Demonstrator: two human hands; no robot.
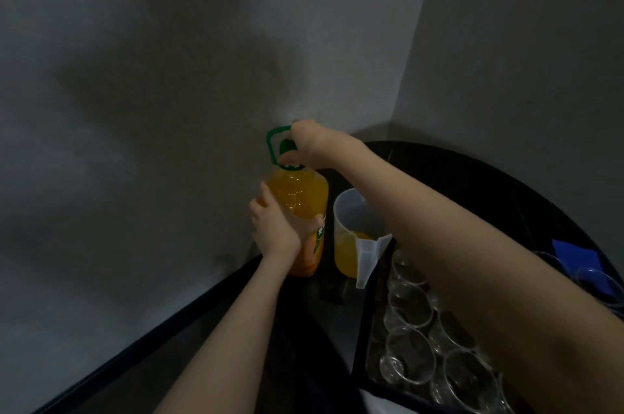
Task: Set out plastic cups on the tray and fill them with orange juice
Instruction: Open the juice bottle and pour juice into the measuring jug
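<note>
A big orange juice bottle (pixel 299 197) with a green cap and raised green carry handle stands upright at the table's far left edge. My left hand (pixel 274 227) grips the bottle's body from the left. My right hand (pixel 310 145) pinches the green cap (pixel 286 145) on top. Just right of the bottle stands a clear plastic pitcher (pixel 351 211) with some juice at its bottom. Several clear plastic cups (pixel 410 303) stand empty in rows on a dark tray (pixel 362 329) at the lower right, partly hidden by my right forearm.
The round black table (pixel 472 156) sits in a corner between two grey walls. More clear cups (pixel 594 278) and a blue cloth or napkin (pixel 574 254) lie at the far right edge.
</note>
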